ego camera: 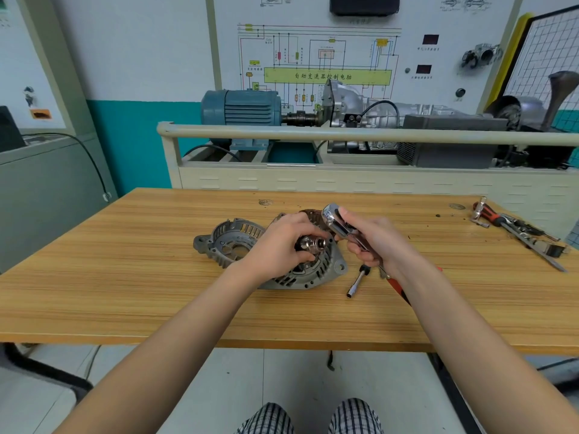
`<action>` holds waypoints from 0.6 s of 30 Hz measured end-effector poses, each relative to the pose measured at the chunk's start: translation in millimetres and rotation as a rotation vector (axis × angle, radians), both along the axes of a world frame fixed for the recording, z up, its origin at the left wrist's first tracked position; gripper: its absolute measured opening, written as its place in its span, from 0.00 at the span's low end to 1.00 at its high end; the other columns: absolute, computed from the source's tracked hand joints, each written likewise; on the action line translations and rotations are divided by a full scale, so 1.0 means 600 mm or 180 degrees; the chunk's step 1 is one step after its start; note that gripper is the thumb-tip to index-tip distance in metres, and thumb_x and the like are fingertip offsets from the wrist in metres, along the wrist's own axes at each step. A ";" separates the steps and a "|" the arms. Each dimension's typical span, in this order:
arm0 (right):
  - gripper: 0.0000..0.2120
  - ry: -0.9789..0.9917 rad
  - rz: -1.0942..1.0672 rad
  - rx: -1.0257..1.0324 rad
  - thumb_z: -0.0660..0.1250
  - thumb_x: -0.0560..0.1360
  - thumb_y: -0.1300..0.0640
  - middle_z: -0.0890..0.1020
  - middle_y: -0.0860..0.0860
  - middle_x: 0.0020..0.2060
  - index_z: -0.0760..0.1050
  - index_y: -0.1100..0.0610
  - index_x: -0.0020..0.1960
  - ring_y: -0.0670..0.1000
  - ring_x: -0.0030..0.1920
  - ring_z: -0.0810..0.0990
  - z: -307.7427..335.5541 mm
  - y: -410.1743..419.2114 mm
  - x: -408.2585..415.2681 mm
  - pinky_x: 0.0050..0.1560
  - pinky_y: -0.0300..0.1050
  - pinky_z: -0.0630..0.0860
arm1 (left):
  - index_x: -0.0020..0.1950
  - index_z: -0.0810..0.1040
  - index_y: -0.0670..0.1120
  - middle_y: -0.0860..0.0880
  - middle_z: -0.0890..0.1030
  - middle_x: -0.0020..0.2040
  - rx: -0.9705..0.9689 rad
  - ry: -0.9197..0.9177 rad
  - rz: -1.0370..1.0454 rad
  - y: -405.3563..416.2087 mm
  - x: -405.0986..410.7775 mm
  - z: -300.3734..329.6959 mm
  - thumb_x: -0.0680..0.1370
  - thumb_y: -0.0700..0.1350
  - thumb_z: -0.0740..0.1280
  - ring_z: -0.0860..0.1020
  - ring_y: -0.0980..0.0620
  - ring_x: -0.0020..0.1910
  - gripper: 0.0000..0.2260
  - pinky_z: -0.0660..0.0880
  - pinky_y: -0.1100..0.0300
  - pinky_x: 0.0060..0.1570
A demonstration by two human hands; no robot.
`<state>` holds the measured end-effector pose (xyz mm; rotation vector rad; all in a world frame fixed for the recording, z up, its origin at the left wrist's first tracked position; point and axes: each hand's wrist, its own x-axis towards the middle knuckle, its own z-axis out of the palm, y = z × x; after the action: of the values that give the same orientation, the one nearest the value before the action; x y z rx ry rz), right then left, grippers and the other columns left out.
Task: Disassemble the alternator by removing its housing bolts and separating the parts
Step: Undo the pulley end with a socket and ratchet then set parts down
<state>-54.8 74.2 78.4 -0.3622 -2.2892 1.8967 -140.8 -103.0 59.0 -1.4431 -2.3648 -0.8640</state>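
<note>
The alternator's main body [316, 272], grey cast metal with vent slots, lies on the wooden table [125, 277] at the middle. My left hand [279, 245] grips a shiny socket [310, 244] at the shaft on top of it. My right hand [372, 242] holds a chrome ratchet wrench [333, 219] with a red handle, its head raised just right of the socket. A separated grey end housing [228, 242] lies to the left of the body. Copper windings [313, 214] show behind my hands.
An extension bar [357, 281] lies on the table right of the alternator. Several tools, including a red-handled one [488, 214], lie at the table's far right. A training bench with a blue motor [241, 108] and a gearbox stands behind the table.
</note>
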 end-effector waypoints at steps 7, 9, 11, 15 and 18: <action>0.33 -0.0153 0.0058 -0.0033 0.67 0.62 0.31 0.72 0.49 0.23 0.80 0.62 0.44 0.46 0.21 0.63 -0.007 0.010 0.004 0.20 0.36 0.57 | 0.61 0.80 0.47 0.52 0.76 0.52 0.0136 -0.0314 -0.0194 -0.008 -0.005 -0.001 0.70 0.37 0.76 0.76 0.52 0.54 0.21 0.73 0.53 0.59; 0.30 -0.0174 0.0094 -0.0106 0.67 0.63 0.31 0.72 0.50 0.24 0.80 0.60 0.42 0.46 0.20 0.63 -0.009 0.009 0.004 0.20 0.36 0.57 | 0.60 0.81 0.46 0.51 0.77 0.52 0.0251 -0.0354 -0.0164 -0.010 -0.005 -0.003 0.69 0.37 0.77 0.76 0.51 0.55 0.20 0.74 0.52 0.59; 0.30 -0.0178 0.0090 -0.0146 0.68 0.63 0.31 0.73 0.50 0.24 0.80 0.60 0.42 0.46 0.20 0.64 -0.013 0.008 0.003 0.19 0.35 0.58 | 0.58 0.81 0.45 0.51 0.76 0.50 0.0388 -0.0279 0.0036 -0.006 -0.002 -0.008 0.68 0.38 0.78 0.76 0.50 0.53 0.20 0.74 0.50 0.58; 0.30 -0.0189 0.0024 -0.0149 0.68 0.62 0.32 0.73 0.50 0.23 0.79 0.60 0.41 0.46 0.20 0.63 -0.017 0.004 0.005 0.19 0.35 0.57 | 0.54 0.81 0.45 0.52 0.74 0.48 0.0564 -0.0220 0.0272 0.002 0.002 -0.018 0.66 0.40 0.79 0.75 0.50 0.51 0.18 0.73 0.51 0.56; 0.30 -0.0208 0.0012 -0.0151 0.69 0.61 0.32 0.72 0.50 0.24 0.79 0.60 0.41 0.46 0.20 0.63 -0.016 0.000 0.007 0.19 0.36 0.57 | 0.49 0.79 0.45 0.53 0.74 0.47 0.0632 -0.0416 0.0330 0.002 -0.003 -0.019 0.64 0.42 0.80 0.74 0.52 0.50 0.17 0.73 0.54 0.54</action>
<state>-50.8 74.3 69.1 -0.4321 -2.2900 1.9723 -142.4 -101.8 47.6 -1.2107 -2.3428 -1.1600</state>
